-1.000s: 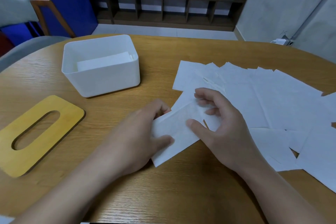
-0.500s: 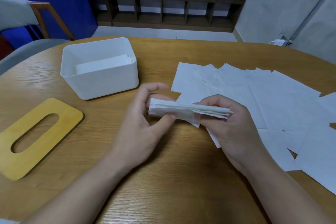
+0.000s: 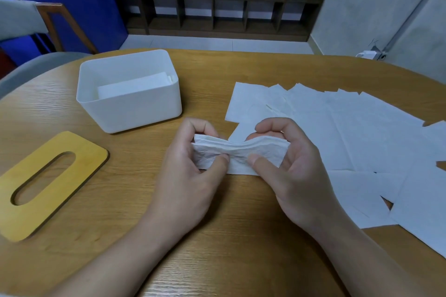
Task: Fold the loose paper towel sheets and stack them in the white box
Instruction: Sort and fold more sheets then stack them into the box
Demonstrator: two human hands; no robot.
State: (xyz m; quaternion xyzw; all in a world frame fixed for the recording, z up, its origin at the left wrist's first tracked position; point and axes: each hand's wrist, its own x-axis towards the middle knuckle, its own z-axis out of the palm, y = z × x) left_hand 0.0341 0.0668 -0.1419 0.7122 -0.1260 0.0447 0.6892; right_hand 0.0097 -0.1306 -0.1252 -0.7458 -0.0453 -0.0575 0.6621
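Observation:
A folded paper towel sheet (image 3: 237, 152) is held just above the wooden table at the centre. My left hand (image 3: 193, 171) pinches its left end between thumb and curled fingers. My right hand (image 3: 292, 164) pinches its right end the same way. The towel sags and creases in the middle. To the upper left stands the white box (image 3: 135, 113), with a stack of folded towels (image 3: 135, 87) lying inside it. Several loose flat sheets (image 3: 357, 132) spread over the table on the right, partly under my right hand.
A yellow wooden lid (image 3: 45, 183) with an oval slot lies flat at the left. The round table's far edge (image 3: 277, 55) curves behind the box and sheets. A chair (image 3: 48, 24) stands beyond the table's left side.
The sheet went from lying on the table to being lifted and folded between both hands. Now it is turned flatter toward me and squeezed, creasing in the middle.

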